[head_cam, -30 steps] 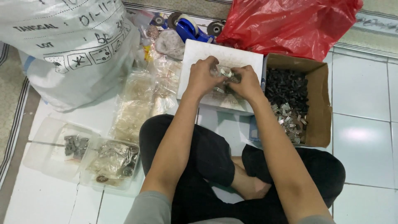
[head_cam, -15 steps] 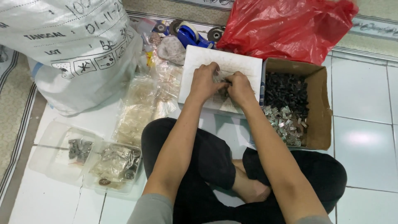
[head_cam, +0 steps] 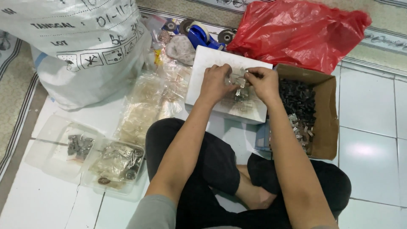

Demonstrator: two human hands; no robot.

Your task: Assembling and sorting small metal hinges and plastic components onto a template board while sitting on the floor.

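I sit cross-legged on a tiled floor. My left hand (head_cam: 215,82) and my right hand (head_cam: 263,83) meet above a white flat box (head_cam: 206,63). Between their fingers they pinch a small clear plastic bag (head_cam: 238,81) with small metal parts in it. More small parts lie on the box under the bag. To the right of my right hand stands an open cardboard box (head_cam: 326,110) filled with dark and silvery small parts.
A big white printed sack (head_cam: 80,46) stands at the back left, a red plastic bag (head_cam: 296,32) at the back right. Clear bags (head_cam: 144,106) lie left of the white box. Two clear trays (head_cam: 63,146) with parts sit front left. A blue tape dispenser (head_cam: 201,36) lies behind the box.
Both hands have shifted slightly on the small bag and stay together over the white box. The view has tilted a little.
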